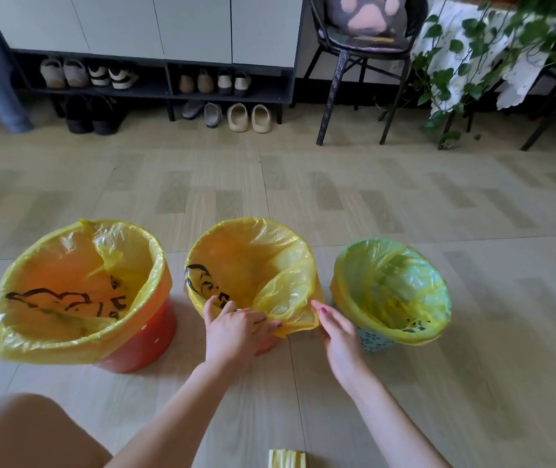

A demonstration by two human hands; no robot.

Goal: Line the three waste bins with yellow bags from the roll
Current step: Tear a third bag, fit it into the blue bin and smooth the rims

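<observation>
Three bins stand in a row on the floor, each with a yellow bag over its rim. The large red bin [141, 346] is at the left, the middle bin's yellow bag [253, 255] in the centre, and the small teal bin [372, 341] at the right. My left hand [236, 327] presses the middle bag's near edge against the rim. Just to its right, my right hand [335, 327] pinches a loose fold of the same bag. The yellow bag roll [286, 459] lies on the floor at the bottom edge.
A shoe cabinet [155, 72] with several pairs of shoes lines the far wall. A dark chair [361, 62] and a trailing green plant [492, 59] stand at the back right. My bare knee [23, 434] fills the bottom left corner.
</observation>
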